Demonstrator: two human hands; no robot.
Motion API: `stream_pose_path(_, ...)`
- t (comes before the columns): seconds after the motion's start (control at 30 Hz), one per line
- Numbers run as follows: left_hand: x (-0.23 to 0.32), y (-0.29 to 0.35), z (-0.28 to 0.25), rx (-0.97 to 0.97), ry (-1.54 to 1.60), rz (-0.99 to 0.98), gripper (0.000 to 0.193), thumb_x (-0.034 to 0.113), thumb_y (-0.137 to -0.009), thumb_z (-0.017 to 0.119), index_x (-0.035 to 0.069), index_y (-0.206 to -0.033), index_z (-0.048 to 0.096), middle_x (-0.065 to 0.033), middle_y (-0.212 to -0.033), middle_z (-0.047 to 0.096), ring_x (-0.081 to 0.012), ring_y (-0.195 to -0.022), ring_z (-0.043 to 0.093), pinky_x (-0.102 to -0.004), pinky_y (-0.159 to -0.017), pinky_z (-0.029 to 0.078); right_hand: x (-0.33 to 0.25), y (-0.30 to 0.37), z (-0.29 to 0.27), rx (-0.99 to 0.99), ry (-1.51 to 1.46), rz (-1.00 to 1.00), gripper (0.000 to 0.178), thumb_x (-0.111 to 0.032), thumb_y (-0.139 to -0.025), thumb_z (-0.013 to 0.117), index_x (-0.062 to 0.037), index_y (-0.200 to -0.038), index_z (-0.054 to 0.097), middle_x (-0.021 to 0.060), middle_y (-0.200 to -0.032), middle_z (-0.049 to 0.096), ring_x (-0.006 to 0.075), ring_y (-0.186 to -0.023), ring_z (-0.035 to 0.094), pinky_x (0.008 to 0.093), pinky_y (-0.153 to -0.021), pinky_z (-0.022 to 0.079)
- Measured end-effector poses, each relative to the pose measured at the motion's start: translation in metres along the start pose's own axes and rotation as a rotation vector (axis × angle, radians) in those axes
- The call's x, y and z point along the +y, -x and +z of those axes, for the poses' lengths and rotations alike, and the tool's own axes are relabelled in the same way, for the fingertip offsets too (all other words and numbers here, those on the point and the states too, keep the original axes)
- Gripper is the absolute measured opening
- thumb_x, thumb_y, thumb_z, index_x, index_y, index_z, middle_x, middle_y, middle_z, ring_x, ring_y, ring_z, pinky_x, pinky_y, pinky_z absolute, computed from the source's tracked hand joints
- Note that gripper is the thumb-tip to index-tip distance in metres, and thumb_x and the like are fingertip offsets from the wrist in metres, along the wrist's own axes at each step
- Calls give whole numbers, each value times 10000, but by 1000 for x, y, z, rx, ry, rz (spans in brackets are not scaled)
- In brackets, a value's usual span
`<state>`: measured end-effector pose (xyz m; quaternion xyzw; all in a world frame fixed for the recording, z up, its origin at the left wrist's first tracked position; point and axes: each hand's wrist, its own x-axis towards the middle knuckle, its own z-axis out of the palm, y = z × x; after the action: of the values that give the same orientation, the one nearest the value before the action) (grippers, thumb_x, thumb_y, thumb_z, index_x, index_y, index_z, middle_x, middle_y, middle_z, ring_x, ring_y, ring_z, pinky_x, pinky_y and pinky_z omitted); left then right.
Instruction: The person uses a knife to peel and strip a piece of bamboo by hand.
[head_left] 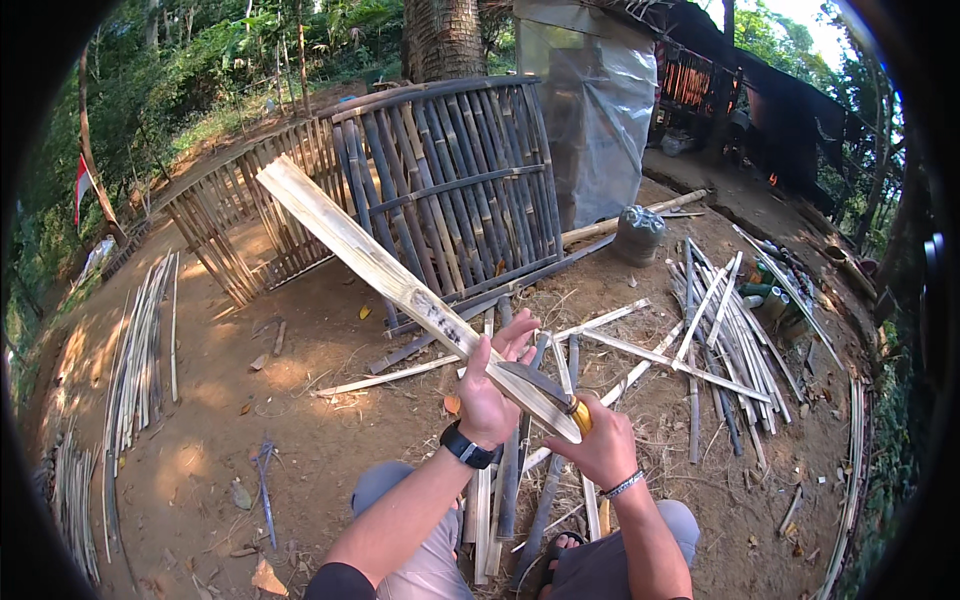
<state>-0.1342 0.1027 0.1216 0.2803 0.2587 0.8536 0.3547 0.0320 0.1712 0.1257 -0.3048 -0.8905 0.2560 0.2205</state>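
A long split piece of bamboo, pale on its inner face with a dark patch around the node, slants from the upper left down toward my lap. My left hand holds it near its lower part, the thumb on the near side and the fingers behind it. My right hand is closed around the yellow handle of a knife. The curved grey blade lies against the bamboo's lower end, just right of my left hand. Below my hands, several bamboo strips lie between my legs.
Ahead stands a dark bamboo slat panel, with a lighter slatted frame to its left. Loose strips lie in a pile at right and in a row at left. A plastic-covered structure rises behind a clear bulging container.
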Motion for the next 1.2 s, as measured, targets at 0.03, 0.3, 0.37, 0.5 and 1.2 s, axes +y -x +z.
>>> stream_pose_path(0.03,-3,1,2,-29,-2,-5,660,553,-959,376,11,-1307,518,-120,-1500,365,-226,-1364,352,-409,-1142,206,2,-1,1,-15,22,-4,555,-369,-645,840,-63,-1061,635,185,-836,685,360,-806,671,443,-726,526)
stream_pose_path(0.3,-14,11,5,-89,47,-57,684,543,-955,384,1,-1369,428,-154,-1490,373,-244,-1371,364,-388,-1147,220,19,4,9,2,101,-49,422,-373,-676,818,-55,-868,619,158,-771,665,369,-758,652,462,-662,508)
stream_pose_path(0.37,-13,11,4,-93,59,-72,689,550,-952,383,6,-1373,421,-153,-1499,362,-248,-1389,341,-389,-1147,218,19,5,11,9,88,-50,418,-375,-679,818,-53,-850,612,157,-760,661,368,-751,650,461,-652,505)
stream_pose_path(0.5,-4,5,0,-164,30,-168,963,731,-847,437,15,-1472,286,-190,-1535,272,-285,-1448,202,-414,-1175,124,37,7,11,91,43,-8,414,-376,-695,812,-50,-822,591,159,-734,645,367,-727,640,456,-635,496)
stream_pose_path(1.2,6,-23,-281,-448,-2360,-641,398,497,-830,611,133,-869,768,-158,-1006,694,-267,-928,652,-443,-1026,318,61,0,-18,436,-48,68,402,-329,-680,831,-36,-765,570,160,-690,626,378,-665,628,449,-597,487)
